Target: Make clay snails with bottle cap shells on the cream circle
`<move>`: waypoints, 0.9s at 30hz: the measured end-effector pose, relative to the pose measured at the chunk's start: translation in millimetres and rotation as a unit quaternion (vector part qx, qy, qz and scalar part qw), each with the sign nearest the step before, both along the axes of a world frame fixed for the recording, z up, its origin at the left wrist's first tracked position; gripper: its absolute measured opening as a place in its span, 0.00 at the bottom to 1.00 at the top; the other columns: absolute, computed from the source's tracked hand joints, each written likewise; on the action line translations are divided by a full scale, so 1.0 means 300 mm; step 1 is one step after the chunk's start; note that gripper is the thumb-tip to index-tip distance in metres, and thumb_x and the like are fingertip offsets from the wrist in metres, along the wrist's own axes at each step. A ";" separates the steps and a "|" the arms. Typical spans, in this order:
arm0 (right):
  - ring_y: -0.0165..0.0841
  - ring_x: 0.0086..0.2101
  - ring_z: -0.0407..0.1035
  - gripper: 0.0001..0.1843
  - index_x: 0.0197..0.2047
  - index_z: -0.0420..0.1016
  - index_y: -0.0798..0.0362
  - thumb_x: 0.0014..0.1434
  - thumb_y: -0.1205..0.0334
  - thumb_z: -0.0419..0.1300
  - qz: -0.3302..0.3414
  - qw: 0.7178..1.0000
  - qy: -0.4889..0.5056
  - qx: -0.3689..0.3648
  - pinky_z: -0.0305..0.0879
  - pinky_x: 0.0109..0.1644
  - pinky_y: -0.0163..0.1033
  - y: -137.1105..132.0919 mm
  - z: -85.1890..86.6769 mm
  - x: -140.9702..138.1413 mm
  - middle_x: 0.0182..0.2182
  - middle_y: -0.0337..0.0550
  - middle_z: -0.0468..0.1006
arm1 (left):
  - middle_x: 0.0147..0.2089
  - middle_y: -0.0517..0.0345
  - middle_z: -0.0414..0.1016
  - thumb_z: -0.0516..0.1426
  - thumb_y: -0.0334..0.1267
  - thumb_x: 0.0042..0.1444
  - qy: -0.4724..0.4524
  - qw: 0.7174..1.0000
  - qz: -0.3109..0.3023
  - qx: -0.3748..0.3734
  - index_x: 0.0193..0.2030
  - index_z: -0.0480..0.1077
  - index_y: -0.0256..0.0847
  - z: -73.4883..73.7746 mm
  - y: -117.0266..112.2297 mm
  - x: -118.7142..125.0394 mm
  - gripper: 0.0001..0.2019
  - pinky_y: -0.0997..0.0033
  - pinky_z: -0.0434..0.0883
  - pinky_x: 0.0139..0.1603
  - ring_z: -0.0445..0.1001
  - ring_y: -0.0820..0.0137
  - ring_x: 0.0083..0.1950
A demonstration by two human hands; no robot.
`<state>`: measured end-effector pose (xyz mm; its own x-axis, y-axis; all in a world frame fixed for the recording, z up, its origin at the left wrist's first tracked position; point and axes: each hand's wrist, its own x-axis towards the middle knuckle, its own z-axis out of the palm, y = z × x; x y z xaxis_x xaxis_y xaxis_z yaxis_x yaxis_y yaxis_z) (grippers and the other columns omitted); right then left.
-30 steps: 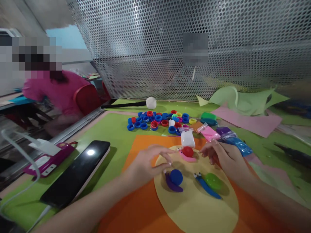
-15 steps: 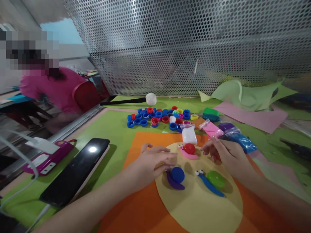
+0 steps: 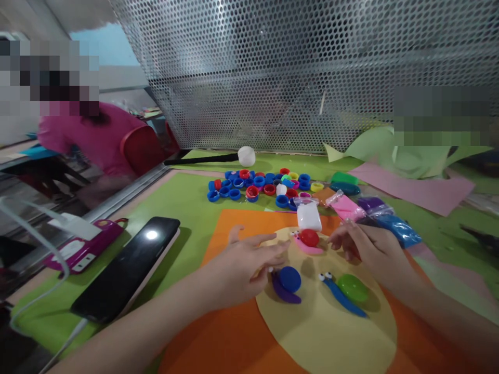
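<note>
My left hand [image 3: 249,265] hovers at the left of a cream paper oval [image 3: 327,337], fingers stretched and apart, holding nothing. Just beside it lies a purple clay snail with a blue bottle-cap shell [image 3: 290,279]. A pink clay snail with a red cap shell [image 3: 309,238] sits at the top of the oval, between both hands. Close to its right side is my right hand [image 3: 368,249], its fingers curled together; anything between them is hidden. Lower right on the oval, a blue clay snail [image 3: 339,296] with googly eyes carries a green cap [image 3: 353,288].
Behind the orange sheet [image 3: 230,223] are many bottle caps [image 3: 259,182] and bagged clay packs, one white [image 3: 309,215]. At left lie a phone [image 3: 128,270] and a magenta power strip [image 3: 93,244]. A perforated metal panel [image 3: 273,67] rises behind; a person in pink [image 3: 93,135] sits beyond.
The whole view has shifted slightly, so things appear a little further right. My left hand's index finger reaches out more toward the pink snail. My right hand has hardly moved.
</note>
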<state>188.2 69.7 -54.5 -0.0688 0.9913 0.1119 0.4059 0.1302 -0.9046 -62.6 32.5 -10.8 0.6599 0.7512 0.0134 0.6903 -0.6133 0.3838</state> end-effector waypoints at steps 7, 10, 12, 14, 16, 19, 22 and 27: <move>0.27 0.16 0.61 0.30 0.23 0.74 0.54 0.54 0.36 0.49 0.001 1.000 -0.012 -0.001 0.59 0.18 0.32 -0.007 0.001 0.001 0.17 0.42 0.71 | 0.53 0.53 0.73 0.47 0.24 0.49 0.006 0.996 0.005 0.088 0.61 0.55 0.42 0.006 -0.023 -0.017 0.30 0.53 0.59 0.59 0.61 0.63 0.61; 0.27 0.16 0.61 0.31 0.23 0.73 0.54 0.54 0.35 0.48 0.000 1.000 -0.018 0.000 0.59 0.18 0.31 -0.008 0.003 0.000 0.18 0.42 0.71 | 0.47 0.56 0.77 0.47 0.24 0.49 0.012 0.997 -0.008 0.077 0.62 0.53 0.41 0.006 -0.029 -0.019 0.31 0.53 0.59 0.59 0.60 0.62 0.62; 0.27 0.16 0.61 0.31 0.22 0.73 0.54 0.54 0.35 0.49 -0.002 1.000 -0.020 -0.001 0.59 0.18 0.31 -0.006 0.003 -0.002 0.18 0.42 0.72 | 0.44 0.59 0.79 0.47 0.24 0.49 0.011 0.998 -0.018 0.066 0.63 0.52 0.40 0.006 -0.030 -0.018 0.31 0.54 0.58 0.60 0.59 0.62 0.63; 0.27 0.17 0.61 0.30 0.22 0.73 0.54 0.55 0.36 0.49 0.000 1.000 -0.023 -0.004 0.59 0.18 0.31 -0.004 0.002 -0.003 0.18 0.42 0.71 | 0.45 0.59 0.78 0.47 0.23 0.49 0.009 0.998 -0.025 0.063 0.62 0.52 0.39 0.007 -0.029 -0.016 0.31 0.55 0.58 0.60 0.59 0.63 0.63; 0.27 0.16 0.61 0.30 0.22 0.74 0.54 0.56 0.36 0.48 0.000 1.000 -0.026 -0.005 0.59 0.18 0.31 -0.003 0.000 -0.001 0.18 0.42 0.72 | 0.49 0.56 0.76 0.47 0.23 0.48 0.010 0.997 -0.028 0.069 0.62 0.53 0.38 0.010 -0.028 -0.014 0.31 0.56 0.59 0.60 0.59 0.64 0.63; 0.27 0.17 0.62 0.30 0.23 0.74 0.54 0.57 0.37 0.47 0.003 1.000 -0.029 -0.006 0.60 0.19 0.31 -0.003 -0.005 0.003 0.18 0.43 0.72 | 0.49 0.54 0.76 0.46 0.23 0.48 0.015 0.996 -0.027 0.081 0.61 0.54 0.38 0.013 -0.026 -0.014 0.30 0.55 0.60 0.59 0.61 0.63 0.61; 0.27 0.17 0.62 0.30 0.23 0.74 0.54 0.57 0.37 0.48 0.007 1.000 -0.029 -0.006 0.60 0.18 0.31 -0.003 -0.006 0.004 0.18 0.42 0.72 | 0.45 0.54 0.78 0.46 0.24 0.49 0.019 0.995 -0.023 0.098 0.60 0.55 0.38 0.012 -0.026 -0.019 0.28 0.54 0.61 0.58 0.61 0.63 0.61; 0.27 0.16 0.61 0.30 0.22 0.73 0.54 0.56 0.37 0.48 0.001 1.000 -0.022 -0.005 0.59 0.19 0.31 -0.003 -0.007 0.002 0.18 0.42 0.71 | 0.48 0.52 0.76 0.47 0.25 0.51 0.022 0.992 -0.035 0.120 0.61 0.53 0.37 0.013 -0.031 -0.027 0.29 0.58 0.65 0.56 0.59 0.64 0.63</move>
<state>188.8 68.9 -56.4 -0.0748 0.9924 0.0980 0.4452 0.1212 -0.8872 -70.6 23.3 -6.7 0.7145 0.6820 0.1559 0.6554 -0.7305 0.1920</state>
